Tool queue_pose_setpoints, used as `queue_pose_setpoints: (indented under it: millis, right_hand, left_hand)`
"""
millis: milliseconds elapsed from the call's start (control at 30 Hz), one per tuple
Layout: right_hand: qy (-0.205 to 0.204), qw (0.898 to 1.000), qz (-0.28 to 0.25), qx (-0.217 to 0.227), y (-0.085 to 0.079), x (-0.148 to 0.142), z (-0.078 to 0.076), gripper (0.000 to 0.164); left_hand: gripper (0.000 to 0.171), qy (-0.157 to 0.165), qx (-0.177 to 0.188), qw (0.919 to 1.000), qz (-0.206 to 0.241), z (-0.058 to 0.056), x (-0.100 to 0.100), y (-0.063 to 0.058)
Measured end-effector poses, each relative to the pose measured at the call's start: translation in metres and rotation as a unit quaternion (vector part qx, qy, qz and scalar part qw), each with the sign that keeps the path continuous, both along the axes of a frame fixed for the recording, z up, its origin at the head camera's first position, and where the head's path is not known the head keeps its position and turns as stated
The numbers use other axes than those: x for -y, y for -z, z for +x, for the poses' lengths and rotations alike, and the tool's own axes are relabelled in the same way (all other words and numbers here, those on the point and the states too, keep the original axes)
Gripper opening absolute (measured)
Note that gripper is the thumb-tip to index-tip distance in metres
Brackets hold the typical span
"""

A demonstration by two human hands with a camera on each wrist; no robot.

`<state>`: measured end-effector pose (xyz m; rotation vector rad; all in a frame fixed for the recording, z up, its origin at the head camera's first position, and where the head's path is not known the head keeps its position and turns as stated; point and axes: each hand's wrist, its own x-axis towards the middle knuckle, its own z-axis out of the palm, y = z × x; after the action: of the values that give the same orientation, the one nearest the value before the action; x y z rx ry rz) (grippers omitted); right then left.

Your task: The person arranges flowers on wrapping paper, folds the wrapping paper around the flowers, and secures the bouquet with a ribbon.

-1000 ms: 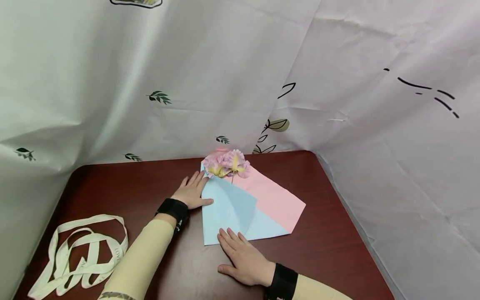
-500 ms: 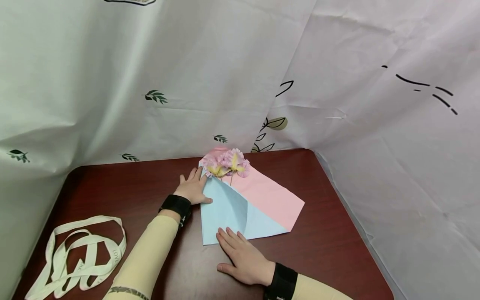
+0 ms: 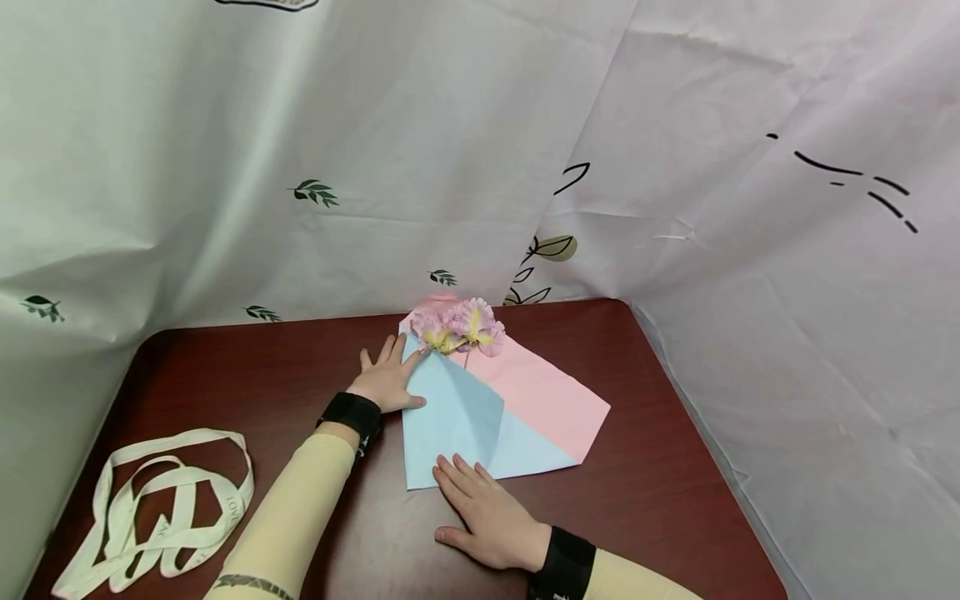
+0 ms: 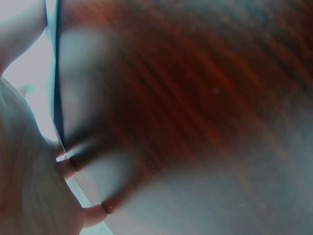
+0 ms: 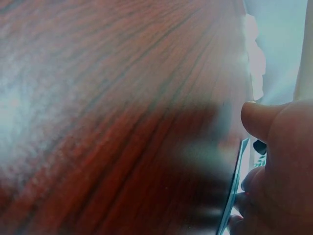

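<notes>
A sheet of wrapping paper, light blue on one side (image 3: 442, 425) and pink on the other (image 3: 555, 400), lies on the table. Its left part is folded over as a blue flap whose free corner stands a little raised. Pink-purple flowers with yellow centres (image 3: 472, 325) stick out at the paper's top; a thin stem shows below them. With fingers spread, my left hand (image 3: 382, 382) rests on the paper's left edge, its index fingertip beside the flowers. My right hand (image 3: 491, 521) lies flat with straight fingers, their tips on the lower blue edge. Both wrist views show mostly tabletop and part of each hand.
A loosely looped white ribbon with printed letters (image 3: 187, 475) lies at the table's left. The dark red-brown table (image 3: 660, 483) ends at a hanging pale cloth (image 3: 390, 150) with leaf prints, behind and on the right.
The blue flap's free corner has swung left, then slightly back right. My left hand has shifted slightly, and its index fingertip now reaches further right by the flowers. My right hand stays put.
</notes>
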<state>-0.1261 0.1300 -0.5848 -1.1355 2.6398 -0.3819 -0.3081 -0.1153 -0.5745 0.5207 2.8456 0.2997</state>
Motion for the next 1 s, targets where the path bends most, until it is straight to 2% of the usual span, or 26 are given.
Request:
queue_pose_setpoints:
  millis: [367,467,533,600,700,767,867,933,1000]
  right_hand:
    - [-0.002,1.0,-0.009,0.003,0.004,0.003,0.001,0.075]
    - [-0.004,1.0,-0.008,0.003,0.005,0.004,0.002,0.075]
    - [-0.006,1.0,-0.006,0.006,0.005,0.005,0.003,0.076]
    - [-0.008,1.0,-0.001,0.01,0.004,0.005,0.003,0.076]
    - [-0.009,1.0,0.004,0.02,0.003,0.005,0.002,0.076]
    - [-0.007,1.0,0.006,0.026,0.002,0.005,0.002,0.076]
    - [-0.002,0.999,0.009,0.032,0.001,0.003,0.001,0.076]
    - [0.001,0.999,0.01,0.034,0.0,0.002,0.001,0.076]
    - [0.002,0.999,0.014,0.03,0.0,0.002,0.0,0.076]
  left_hand:
    - [0.095,0.003,0.002,0.9996,0.029,0.006,0.007,0.008]
    - [0.096,0.003,0.001,0.9994,0.034,0.011,0.011,0.012]
    - [0.096,0.014,-0.003,0.9989,0.045,0.016,0.014,0.014]
    - [0.095,0.038,-0.01,0.998,0.049,0.025,0.017,0.016]
    - [0.09,0.098,-0.03,0.9937,0.047,0.048,0.019,0.018]
    - [0.086,0.147,-0.047,0.9873,0.037,0.068,0.017,0.017]
    - [0.078,0.221,-0.061,0.9726,0.04,0.095,0.013,0.016]
    - [0.074,0.251,-0.064,0.9644,0.055,0.109,0.01,0.017]
    - [0.07,0.259,-0.058,0.9617,0.067,0.117,0.008,0.02]
